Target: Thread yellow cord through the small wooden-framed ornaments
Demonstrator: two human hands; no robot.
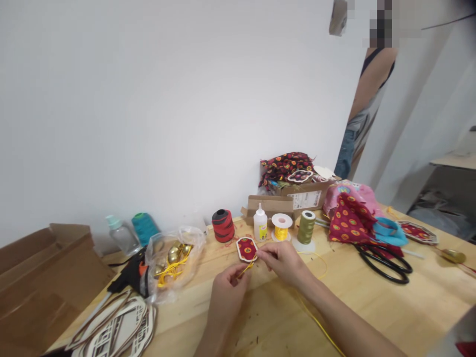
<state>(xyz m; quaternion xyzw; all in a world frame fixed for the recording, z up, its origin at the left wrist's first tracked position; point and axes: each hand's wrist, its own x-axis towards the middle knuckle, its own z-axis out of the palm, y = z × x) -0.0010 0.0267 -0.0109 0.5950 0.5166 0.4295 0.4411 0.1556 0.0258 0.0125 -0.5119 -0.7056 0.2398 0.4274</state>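
Between my two hands runs a yellow cord, with a small knot or loop near the fingertips. My left hand is closed in a pinch on the cord. Opposite it, my right hand pinches the cord too, thumb against forefinger. Just beyond the fingers lies a small red patterned plaque with a pale scalloped rim; whether the cord is fastened to it I cannot tell. More yellow cord trails under my right forearm toward the table's front.
Behind stand a red thread cone, a glue bottle, a yellow cord spool and a green thread spool. Black-handled scissors lie right. Left are a bag of gold bells, wooden frames and a cardboard box. A person stands beyond.
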